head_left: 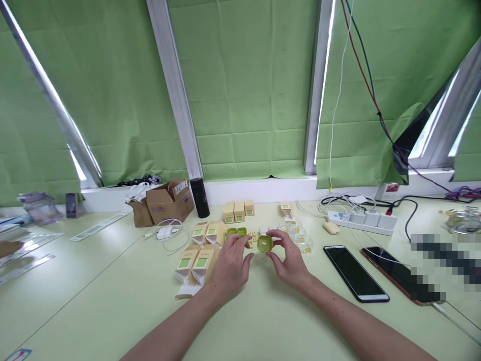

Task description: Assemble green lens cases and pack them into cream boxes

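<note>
My right hand (290,260) pinches a small green square dish (265,243) between thumb and fingers, its hollow side facing me. To its left, my left hand (233,263) hovers with the thumb apart from the curled fingers, and no held thing shows in it. Just behind the left fingertips sit green dishes (241,231), partly hidden by the hand. Small yellow pieces (253,237) lie between the two hands. Beyond my right hand are clear plastic cups (306,244) with yellow spots in them.
Several beige boxes (202,263) with green labels stand left of my hands, and more small boxes (239,211) stand behind. Two phones (355,273) lie on the right, near a power strip (361,223) with cables. A cardboard box (171,203) and black bottle (200,198) stand at the back. Another person's hand (9,248) shows far left.
</note>
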A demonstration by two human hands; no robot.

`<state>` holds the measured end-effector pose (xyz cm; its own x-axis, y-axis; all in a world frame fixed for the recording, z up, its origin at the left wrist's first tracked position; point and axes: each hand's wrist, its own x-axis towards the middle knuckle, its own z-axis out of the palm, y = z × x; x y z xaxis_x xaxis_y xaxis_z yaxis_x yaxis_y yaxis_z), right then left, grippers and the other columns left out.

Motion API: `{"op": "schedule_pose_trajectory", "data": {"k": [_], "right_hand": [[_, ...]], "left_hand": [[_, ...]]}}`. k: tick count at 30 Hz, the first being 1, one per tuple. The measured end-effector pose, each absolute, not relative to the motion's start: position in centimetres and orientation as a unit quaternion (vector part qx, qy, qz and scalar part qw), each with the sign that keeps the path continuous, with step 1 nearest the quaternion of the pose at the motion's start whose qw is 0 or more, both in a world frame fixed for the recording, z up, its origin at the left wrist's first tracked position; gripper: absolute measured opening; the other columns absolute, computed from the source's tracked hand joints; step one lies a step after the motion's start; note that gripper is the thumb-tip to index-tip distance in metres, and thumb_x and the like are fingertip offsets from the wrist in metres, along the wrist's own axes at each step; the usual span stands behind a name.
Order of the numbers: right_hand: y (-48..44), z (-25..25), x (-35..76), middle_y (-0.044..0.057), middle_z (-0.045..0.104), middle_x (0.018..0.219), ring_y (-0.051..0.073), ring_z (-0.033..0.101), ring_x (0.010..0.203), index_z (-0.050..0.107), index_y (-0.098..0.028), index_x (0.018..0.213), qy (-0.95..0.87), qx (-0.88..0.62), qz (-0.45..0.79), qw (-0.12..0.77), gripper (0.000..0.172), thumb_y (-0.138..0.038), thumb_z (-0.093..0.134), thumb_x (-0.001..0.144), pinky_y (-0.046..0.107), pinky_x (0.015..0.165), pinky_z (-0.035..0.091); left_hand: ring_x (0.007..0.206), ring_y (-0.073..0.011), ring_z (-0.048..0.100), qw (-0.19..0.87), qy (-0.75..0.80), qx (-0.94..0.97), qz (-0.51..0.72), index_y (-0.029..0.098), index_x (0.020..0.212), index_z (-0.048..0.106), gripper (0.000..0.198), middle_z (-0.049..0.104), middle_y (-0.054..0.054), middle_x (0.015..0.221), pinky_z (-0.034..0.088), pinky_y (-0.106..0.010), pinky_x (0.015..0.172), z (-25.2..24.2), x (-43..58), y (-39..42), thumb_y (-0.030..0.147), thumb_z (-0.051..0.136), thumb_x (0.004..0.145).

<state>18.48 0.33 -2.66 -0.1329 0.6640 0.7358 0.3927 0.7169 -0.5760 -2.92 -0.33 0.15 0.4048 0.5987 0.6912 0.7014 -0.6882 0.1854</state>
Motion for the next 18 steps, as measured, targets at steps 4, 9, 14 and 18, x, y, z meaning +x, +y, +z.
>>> {"op": "schedule_pose_trajectory", "data": {"k": [4,9,14,18], "right_hand": [[0.26,-2.84,18.17,0.013,0.06,0.132,0.027,0.064,0.117,0.042,-0.027,0.138,-0.729,-0.331,0.137,0.583,0.043,-0.023,0.056,0.097,0.045,0.096,0.06],[0.27,-3.02,18.08,0.014,0.061,0.131,0.028,0.066,0.114,0.044,-0.026,0.14,-0.732,-0.303,0.134,0.595,0.046,-0.022,0.06,0.096,0.048,0.094,0.061],[0.21,-2.95,18.07,0.013,0.06,0.133,0.028,0.066,0.114,0.047,-0.027,0.14,-0.738,-0.285,0.131,0.597,0.046,-0.02,0.06,0.097,0.048,0.093,0.061],[0.01,-2.74,17.99,0.012,0.062,0.13,0.027,0.067,0.111,0.048,-0.028,0.139,-0.742,-0.281,0.14,0.593,0.045,-0.019,0.06,0.097,0.046,0.093,0.061]], "left_hand": [[0.123,-0.0303,0.054,0.069,-0.377,-0.84,-0.384,0.021,0.142,0.044,0.044,0.068,-0.012,0.12,0.052,-0.048,0.098,-0.31,-2.81,-0.16,0.019,0.055,0.1],[0.124,-0.0318,0.055,0.081,-0.354,-0.844,-0.394,0.022,0.143,0.046,0.046,0.068,-0.013,0.124,0.054,-0.051,0.097,-0.72,-2.75,0.05,0.018,0.055,0.099],[0.123,-0.0315,0.056,0.088,-0.34,-0.837,-0.421,0.022,0.144,0.047,0.046,0.068,-0.013,0.122,0.056,-0.051,0.096,-0.63,-2.68,0.11,0.013,0.053,0.099],[0.122,-0.0311,0.056,0.095,-0.331,-0.831,-0.437,0.022,0.146,0.046,0.049,0.068,-0.014,0.123,0.056,-0.051,0.096,-0.39,-2.54,-0.07,0.011,0.051,0.099]]}}
